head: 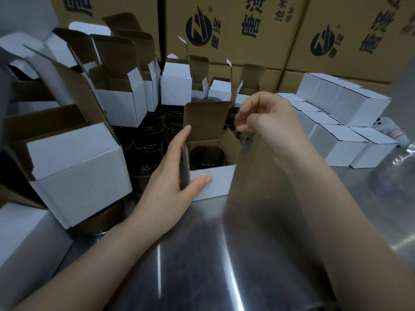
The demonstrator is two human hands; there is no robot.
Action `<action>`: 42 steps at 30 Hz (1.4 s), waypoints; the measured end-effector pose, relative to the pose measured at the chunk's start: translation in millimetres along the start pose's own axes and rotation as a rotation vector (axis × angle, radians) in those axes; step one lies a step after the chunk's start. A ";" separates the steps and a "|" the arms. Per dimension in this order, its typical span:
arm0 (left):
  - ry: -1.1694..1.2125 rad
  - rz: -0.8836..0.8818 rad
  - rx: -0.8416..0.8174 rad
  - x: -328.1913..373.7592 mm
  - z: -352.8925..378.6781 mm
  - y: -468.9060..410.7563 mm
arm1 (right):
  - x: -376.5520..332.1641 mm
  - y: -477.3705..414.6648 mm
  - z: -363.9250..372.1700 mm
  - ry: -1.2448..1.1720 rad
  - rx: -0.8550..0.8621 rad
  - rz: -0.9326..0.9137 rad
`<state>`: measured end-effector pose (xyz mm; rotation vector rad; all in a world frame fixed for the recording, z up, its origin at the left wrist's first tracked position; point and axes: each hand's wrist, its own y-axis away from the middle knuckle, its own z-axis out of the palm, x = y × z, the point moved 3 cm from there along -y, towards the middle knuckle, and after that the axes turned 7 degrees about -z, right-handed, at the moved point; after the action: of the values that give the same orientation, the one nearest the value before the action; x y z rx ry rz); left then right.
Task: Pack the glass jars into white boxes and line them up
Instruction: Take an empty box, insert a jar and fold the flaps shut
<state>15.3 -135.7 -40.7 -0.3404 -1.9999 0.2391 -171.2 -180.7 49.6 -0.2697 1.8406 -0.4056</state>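
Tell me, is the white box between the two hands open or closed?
Open. The white box has its top flap standing upright, and a dark glass jar shows inside it.

A dark glass jar (205, 156) stands upright in the open white box (214, 184) — lid flap raised; closed boxes (336, 143) line up at right, loose jars (151, 140) behind.

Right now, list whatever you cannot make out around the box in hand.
Head view only.
Jar: walls of the open box hide all but its rim.
Right hand grip: motion-blurred; whether its curled fingers pinch anything is unclear.
White object: partly hidden behind the closed boxes, unidentifiable.
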 end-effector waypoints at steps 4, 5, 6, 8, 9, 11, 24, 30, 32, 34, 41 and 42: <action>0.041 -0.016 -0.008 -0.7 1.4 -0.7 | 27.7 -2.7 1.1 -0.252 -0.071 0.176; 0.043 -0.026 -0.011 -1.1 2.1 -0.9 | 33.0 -3.2 2.0 -0.281 -0.106 0.200; 0.038 -0.033 -0.013 -1.2 2.7 -0.6 | 37.2 -3.7 3.6 -0.290 -0.137 0.217; 0.027 -0.040 -0.020 -2.8 2.7 -0.4 | 42.5 -3.8 7.4 -0.302 -0.182 0.239; 0.022 -0.045 -0.026 -3.8 2.8 -0.6 | 44.1 -3.5 9.4 -0.317 -0.195 0.250; -0.009 -0.062 -0.036 -4.6 2.8 -0.8 | 46.4 -3.2 11.8 -0.355 -0.220 0.263; -0.074 -0.076 0.013 0.7 0.0 -1.6 | 50.2 -0.4 23.1 -0.256 -0.306 0.251; 0.019 -0.032 0.079 9.0 0.8 -2.1 | 47.9 0.9 27.1 -0.211 -0.327 0.193; 0.073 -0.062 0.068 8.2 1.2 -3.8 | 45.4 1.2 27.2 -0.184 -0.338 0.157; 0.152 -0.105 0.066 5.3 1.7 -5.3 | 43.9 1.4 27.1 -0.166 -0.345 0.127; 0.479 -0.139 0.056 12.5 1.3 -6.3 | 44.3 1.2 25.3 -0.102 -0.374 0.061; 0.482 -0.142 0.045 11.0 1.4 -6.7 | 44.1 0.9 24.9 -0.086 -0.382 0.059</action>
<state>8.6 -138.3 -29.9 -0.2014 -1.5317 0.0991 -160.7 -200.2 4.0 -0.4845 1.8273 0.0027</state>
